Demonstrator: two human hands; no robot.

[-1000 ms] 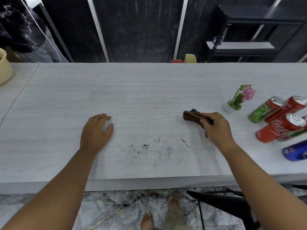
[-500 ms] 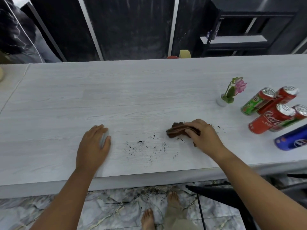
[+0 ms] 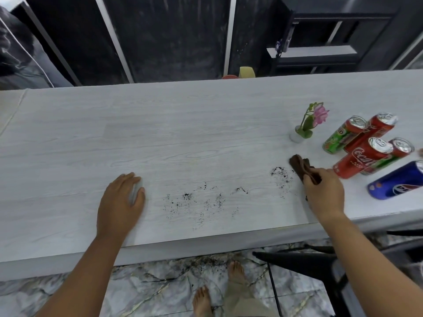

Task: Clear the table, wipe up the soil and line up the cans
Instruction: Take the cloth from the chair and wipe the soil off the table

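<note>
ok so the brown cloth [image 3: 299,167] has slid way off to the right compared to half a second ago. Back then it was sitting at the right edge of the soil patch, now it's just beside the cans. The right hand [image 3: 325,193] has it bunched up, fingers curled over the near end and pressing it to the desk [image 3: 160,133], with the rest of the cloth poking out past the fingertips.

The soil [image 3: 201,200] lies scattered between the two hands, nearer the front edge. There's also a denser little clump [image 3: 280,173] right at the left edge of the cloth that wasn't there before, so the mess looks more stretched out to the right than it was.

The left hand [image 3: 121,202] hasn't budged: palm down on the desk, fingers relaxed and close together, gripping nothing as far as I can see.

Just beyond the right hand is a small white vase [image 3: 296,136] with a pink flower [image 3: 320,113] and green leaves in it. Right of that hand is the can cluster, bunched rather than lined up: a Coca-Cola can [image 3: 361,159] nearest, a green can [image 3: 341,136] and a red can [image 3: 375,129] behind it, another can [image 3: 393,152] tucked beside it, and a blue Pepsi can [image 3: 398,181] furthest right.

More soil on the marble floor [image 3: 68,298] under the desk edge.
</note>
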